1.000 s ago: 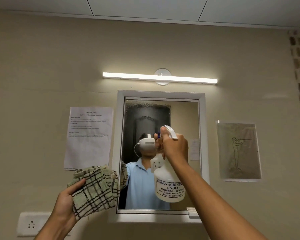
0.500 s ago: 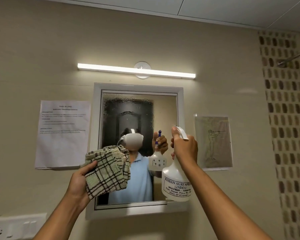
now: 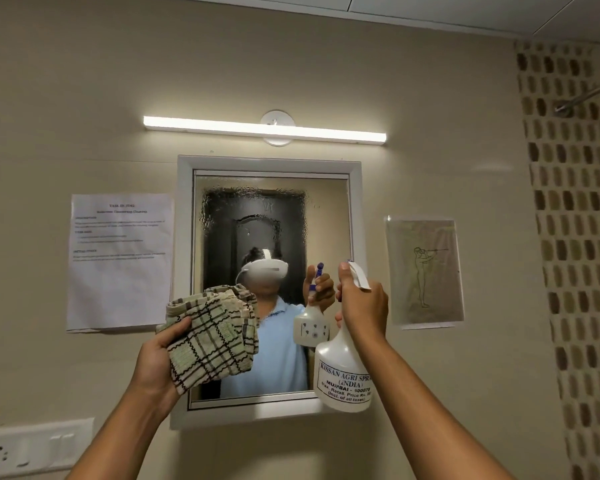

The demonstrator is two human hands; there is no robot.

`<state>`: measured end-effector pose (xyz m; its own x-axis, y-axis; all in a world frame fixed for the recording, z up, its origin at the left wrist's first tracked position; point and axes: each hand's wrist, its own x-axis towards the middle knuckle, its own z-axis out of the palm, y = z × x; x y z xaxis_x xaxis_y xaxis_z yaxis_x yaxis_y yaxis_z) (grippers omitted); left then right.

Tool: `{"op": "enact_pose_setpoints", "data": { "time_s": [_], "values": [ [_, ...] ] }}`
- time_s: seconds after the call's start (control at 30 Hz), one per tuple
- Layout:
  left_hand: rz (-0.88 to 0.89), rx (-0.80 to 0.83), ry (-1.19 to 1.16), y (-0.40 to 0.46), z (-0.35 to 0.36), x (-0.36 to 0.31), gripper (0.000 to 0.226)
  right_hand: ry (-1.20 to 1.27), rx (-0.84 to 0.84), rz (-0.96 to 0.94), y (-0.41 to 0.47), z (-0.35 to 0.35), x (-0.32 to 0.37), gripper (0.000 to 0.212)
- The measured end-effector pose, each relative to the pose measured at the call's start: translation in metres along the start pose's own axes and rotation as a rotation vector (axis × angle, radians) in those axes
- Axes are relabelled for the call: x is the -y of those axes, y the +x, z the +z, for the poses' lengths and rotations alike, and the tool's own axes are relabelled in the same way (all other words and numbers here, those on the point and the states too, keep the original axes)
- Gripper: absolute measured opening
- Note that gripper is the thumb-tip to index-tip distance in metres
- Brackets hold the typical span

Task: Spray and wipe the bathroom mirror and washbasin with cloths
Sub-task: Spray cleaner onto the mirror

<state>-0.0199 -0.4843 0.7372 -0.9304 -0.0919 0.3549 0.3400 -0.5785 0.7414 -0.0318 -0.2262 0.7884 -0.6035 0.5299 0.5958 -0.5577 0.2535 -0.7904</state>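
Note:
A white-framed mirror (image 3: 326,216) hangs on the beige wall, its upper glass speckled with spray droplets. My left hand (image 3: 156,355) holds a folded green checked cloth (image 3: 212,337) up in front of the mirror's lower left part. My right hand (image 3: 362,306) grips the neck and trigger of a white spray bottle (image 3: 343,379), raised at the mirror's lower right corner with the nozzle facing the glass. The washbasin is out of view.
A tube light (image 3: 264,129) glows above the mirror. A printed sheet (image 3: 118,261) is taped on the left, a drawing (image 3: 425,271) on the right. A switch panel (image 3: 35,445) sits lower left. Mosaic tiles (image 3: 575,271) and a shower arm (image 3: 589,98) are at far right.
The view has swung so the mirror sits further left. My left hand has lifted the cloth from beside the frame to in front of the glass. The bottle now sits at the mirror's right edge.

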Motion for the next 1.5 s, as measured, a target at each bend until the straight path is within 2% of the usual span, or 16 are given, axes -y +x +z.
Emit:
{"op": "enact_pose_setpoints", "data": {
  "time_s": [0.17,0.3,0.43,0.7,0.9,1.0,1.2,1.4,1.5],
  "values": [
    [0.024,-0.075,0.008,-0.01,-0.024,-0.014,0.039,-0.044,0.101,-0.063,-0.02,0.034,0.002,0.046],
    [0.047,-0.106,0.012,-0.018,-0.043,-0.024,0.045,-0.086,0.2,-0.063,-0.042,0.072,0.004,0.032],
    [0.069,-0.115,0.014,-0.029,-0.058,-0.032,0.05,-0.076,0.295,-0.153,-0.068,0.094,0.018,0.044],
    [0.087,-0.139,0.024,-0.039,-0.078,-0.04,0.051,-0.072,0.38,-0.169,-0.103,0.118,0.008,0.046],
    [0.061,-0.13,0.024,-0.039,-0.078,-0.028,0.05,-0.086,0.292,-0.135,-0.09,0.083,-0.008,0.033],
    [0.034,-0.112,0.023,-0.038,-0.071,-0.015,0.05,-0.083,0.211,-0.066,-0.073,0.058,-0.025,0.044],
    [-0.021,-0.078,-0.001,-0.033,-0.054,0.011,0.049,-0.091,0.063,0.008,-0.046,-0.005,-0.043,0.04],
    [-0.073,-0.051,-0.007,-0.036,-0.046,0.036,0.05,-0.167,-0.013,0.093,-0.051,-0.035,-0.08,0.049],
    [-0.094,-0.072,-0.011,-0.038,-0.055,0.041,0.05,-0.171,0.006,0.114,-0.062,-0.036,-0.095,0.045]
  ]
}}
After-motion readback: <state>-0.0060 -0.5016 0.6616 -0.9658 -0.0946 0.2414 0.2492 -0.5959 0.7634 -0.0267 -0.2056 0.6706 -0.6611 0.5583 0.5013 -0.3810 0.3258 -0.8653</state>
